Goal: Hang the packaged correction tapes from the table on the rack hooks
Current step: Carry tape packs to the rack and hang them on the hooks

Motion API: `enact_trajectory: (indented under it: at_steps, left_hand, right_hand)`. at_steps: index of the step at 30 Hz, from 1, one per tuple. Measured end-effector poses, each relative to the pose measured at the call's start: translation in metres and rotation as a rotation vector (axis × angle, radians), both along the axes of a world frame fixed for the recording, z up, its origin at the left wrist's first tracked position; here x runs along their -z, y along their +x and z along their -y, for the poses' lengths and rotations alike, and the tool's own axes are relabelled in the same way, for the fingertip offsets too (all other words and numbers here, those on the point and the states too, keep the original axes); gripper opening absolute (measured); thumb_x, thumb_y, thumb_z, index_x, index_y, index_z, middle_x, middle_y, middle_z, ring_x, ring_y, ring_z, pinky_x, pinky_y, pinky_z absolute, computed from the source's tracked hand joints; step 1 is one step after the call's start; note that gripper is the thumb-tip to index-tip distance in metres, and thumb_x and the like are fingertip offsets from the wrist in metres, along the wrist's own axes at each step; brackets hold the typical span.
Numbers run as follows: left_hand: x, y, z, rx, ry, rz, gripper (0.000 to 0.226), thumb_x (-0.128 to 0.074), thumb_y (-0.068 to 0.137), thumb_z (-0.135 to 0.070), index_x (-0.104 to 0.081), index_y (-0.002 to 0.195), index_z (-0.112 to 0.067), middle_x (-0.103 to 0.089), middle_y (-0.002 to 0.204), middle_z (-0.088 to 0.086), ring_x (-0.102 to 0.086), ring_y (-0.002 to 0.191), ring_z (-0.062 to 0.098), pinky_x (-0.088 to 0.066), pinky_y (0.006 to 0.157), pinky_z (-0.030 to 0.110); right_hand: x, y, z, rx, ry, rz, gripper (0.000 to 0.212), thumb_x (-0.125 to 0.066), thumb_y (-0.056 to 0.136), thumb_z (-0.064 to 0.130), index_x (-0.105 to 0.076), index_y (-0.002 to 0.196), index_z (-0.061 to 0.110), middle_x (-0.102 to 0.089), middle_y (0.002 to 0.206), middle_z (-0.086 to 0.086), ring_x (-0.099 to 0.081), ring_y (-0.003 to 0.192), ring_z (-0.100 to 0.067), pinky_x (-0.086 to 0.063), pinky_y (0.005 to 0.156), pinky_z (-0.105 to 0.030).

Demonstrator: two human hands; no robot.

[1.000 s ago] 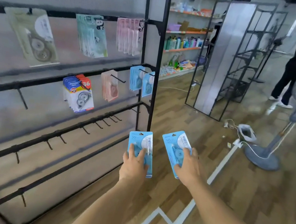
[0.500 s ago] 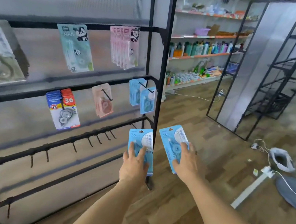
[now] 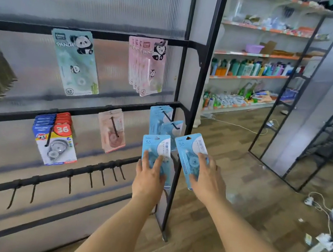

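Observation:
My left hand (image 3: 149, 179) grips a blue packaged correction tape (image 3: 155, 145), held upright in front of the black rack (image 3: 199, 87). A second blue packaged correction tape (image 3: 190, 148), tilted to the left, is gripped by my right hand (image 3: 207, 179). Both packs sit just below two hooks (image 3: 172, 122) on the rack's middle bar that carry several matching blue packs (image 3: 158, 116). The hang hole of the right pack is visible at its top.
Other packs hang on the rack: green panda (image 3: 75, 62), pink panda (image 3: 146, 66), red-and-blue "36" (image 3: 55, 137), pale pink (image 3: 112, 130). Bare hooks (image 3: 102, 174) line the lower bar. Stocked shelves (image 3: 258, 53) stand behind; another black frame (image 3: 315, 105) and floor cables (image 3: 319, 207) lie right.
The view has moved closer to the rack and turned left. Both hands have lifted their blue packs up toward the hooks with the matching blue packs.

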State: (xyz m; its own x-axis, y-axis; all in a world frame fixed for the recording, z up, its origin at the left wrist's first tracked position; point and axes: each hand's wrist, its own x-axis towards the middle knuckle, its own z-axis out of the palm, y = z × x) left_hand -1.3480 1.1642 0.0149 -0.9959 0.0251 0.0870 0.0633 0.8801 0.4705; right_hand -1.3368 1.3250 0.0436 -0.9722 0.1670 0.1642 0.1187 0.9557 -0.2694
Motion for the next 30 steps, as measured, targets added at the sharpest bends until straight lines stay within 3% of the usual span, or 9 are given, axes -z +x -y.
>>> enact_trajectory:
  at_steps: [18,30]
  left_hand:
    - [0.014,-0.031,-0.054,-0.349,0.022,-0.08,0.058,-0.043,0.102,-0.032,-0.013,0.151,-0.039,0.011,0.16,-0.005,-0.002,0.147,0.027,-0.051,0.097,0.045]
    - [0.017,-0.056,-0.054,-0.351,-0.008,-0.116,0.057,-0.042,0.102,-0.034,-0.014,0.151,-0.037,0.014,0.159,-0.005,-0.004,0.146,0.025,-0.051,0.098,0.041]
  right_hand:
    - [0.022,-0.084,-0.04,-0.373,-0.02,-0.023,0.07,-0.056,0.095,0.034,-0.014,0.151,0.027,-0.016,0.152,-0.007,-0.039,0.127,-0.025,-0.05,0.082,-0.031]
    - [0.036,-0.133,-0.023,-0.382,-0.029,-0.002,0.072,-0.06,0.093,0.035,-0.014,0.149,0.028,-0.016,0.149,-0.009,-0.042,0.123,-0.027,-0.05,0.075,-0.032]
